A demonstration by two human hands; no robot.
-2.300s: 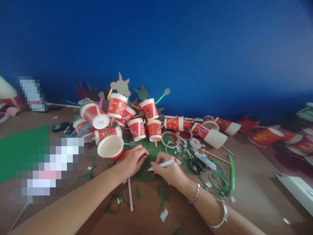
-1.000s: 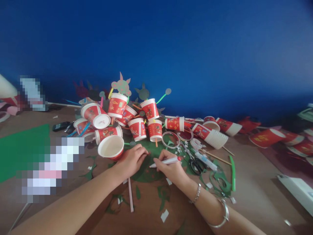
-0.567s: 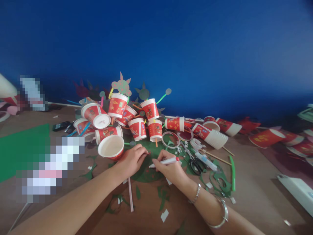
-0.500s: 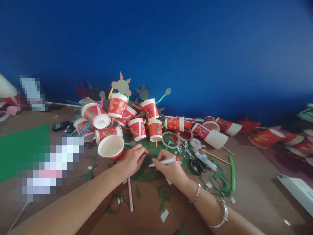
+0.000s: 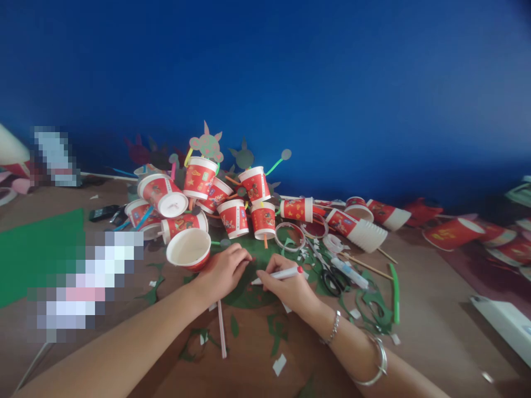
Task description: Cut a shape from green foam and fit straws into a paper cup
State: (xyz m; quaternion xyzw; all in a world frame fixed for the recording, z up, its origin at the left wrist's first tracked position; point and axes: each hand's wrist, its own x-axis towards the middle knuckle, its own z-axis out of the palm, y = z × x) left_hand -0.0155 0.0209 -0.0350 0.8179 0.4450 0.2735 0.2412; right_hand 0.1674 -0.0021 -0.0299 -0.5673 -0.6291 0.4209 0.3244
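Note:
My right hand (image 5: pixel 290 284) is closed round a white marker with a red end (image 5: pixel 286 273). The marker lies slanted, its tip down at the green paper (image 5: pixel 249 300) between my hands. Small reddish marks show on that paper near the tip. On the paper's left side rests my left hand (image 5: pixel 226 271), fingers bent and thumb close to the forefinger; its grip on the paper is partly hidden. Right behind the left wrist a paper cup (image 5: pixel 188 249) tilts its open mouth toward me. Nearer me lies a striped straw (image 5: pixel 222 331).
Decorated red cups (image 5: pixel 199 179) are piled at the back. Scissors (image 5: pixel 332 279), tape rolls (image 5: pixel 290 236), a glue-like tube (image 5: pixel 350 273) and green scraps (image 5: pixel 375 309) lie on the right, beside stacked cups (image 5: pixel 359 229). A green sheet (image 5: pixel 41 254) is at left, a white power strip (image 5: pixel 504 326) at far right.
The marker's tip has shifted slightly left and down over the green paper with my right fingers. My left hand stays where it was.

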